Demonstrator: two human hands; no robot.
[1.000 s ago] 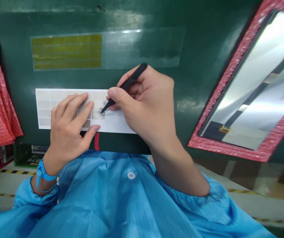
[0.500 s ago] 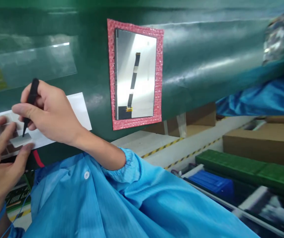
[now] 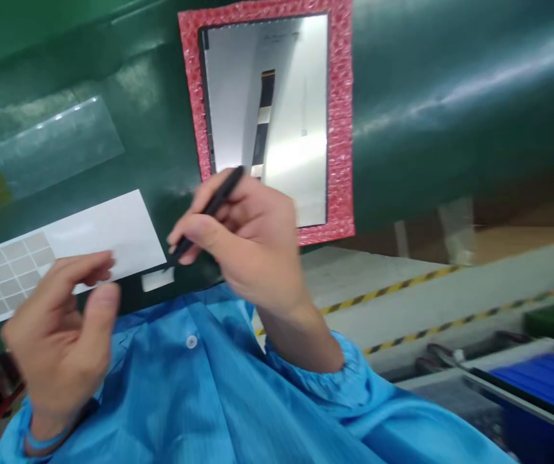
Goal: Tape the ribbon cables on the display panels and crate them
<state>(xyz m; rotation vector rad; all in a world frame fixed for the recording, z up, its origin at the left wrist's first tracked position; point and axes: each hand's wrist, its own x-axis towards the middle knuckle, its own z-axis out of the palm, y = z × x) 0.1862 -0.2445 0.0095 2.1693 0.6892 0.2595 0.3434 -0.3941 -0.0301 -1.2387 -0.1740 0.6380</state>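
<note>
My right hand [image 3: 252, 238] is closed around black tweezers [image 3: 223, 193], held in a pen grip. At their tip hangs a small pale rectangular sticker [image 3: 158, 280], just off the right end of the white sticker sheet [image 3: 107, 225]. The sheet carries rows of grey stickers at its left. My left hand [image 3: 69, 328] is open over the sheet's lower edge, thumb and fingers apart with nothing between them. Behind my right hand, a display panel [image 3: 291, 96] lies on pink bubble wrap [image 3: 339, 129]; a dark ribbon cable [image 3: 262, 122] runs down its back, the lower end hidden by my hand.
A green mat [image 3: 417, 142] covers the bench. A clear plastic strip [image 3: 64, 138] with a yellow end lies at the left. Below the bench's right edge are cardboard, floor with striped yellow-black tape [image 3: 393, 287] and a blue bin [image 3: 547, 386].
My right hand has moved right with the tweezers, and the sticker has come off the sheet with them. My left fingers have lifted off the sticker rows. The view has shifted.
</note>
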